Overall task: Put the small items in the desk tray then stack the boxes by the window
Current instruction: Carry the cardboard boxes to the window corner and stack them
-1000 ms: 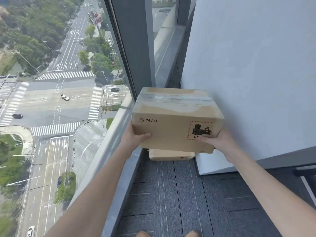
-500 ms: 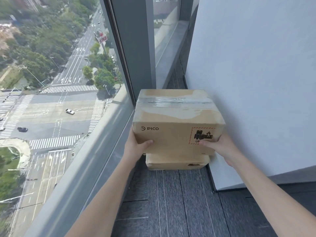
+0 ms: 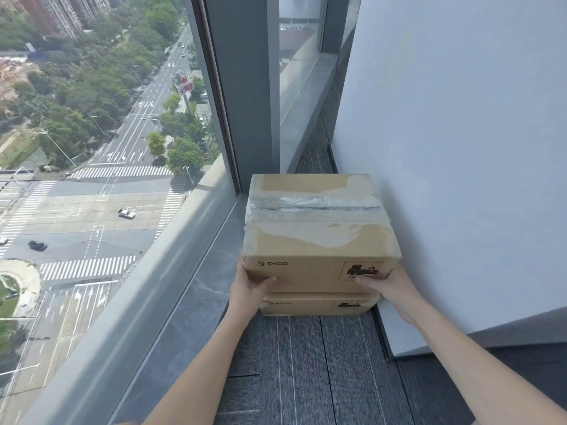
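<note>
In the corner between window (image 3: 129,167) and wall (image 3: 460,148), the top box (image 3: 319,234) sits on the lower box (image 3: 316,305). The left hand (image 3: 250,288) and right hand (image 3: 388,286) clamp its near corners, probably to square the stack

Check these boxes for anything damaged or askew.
The top box has messy clear tape and pale patches where the surface looks peeled. It sits roughly square on the lower box, both hands gripping its front corners. Nothing else stands out.

Two boxes (image 3: 319,240) (stacked), two hands (image 3: 250,291)
</note>
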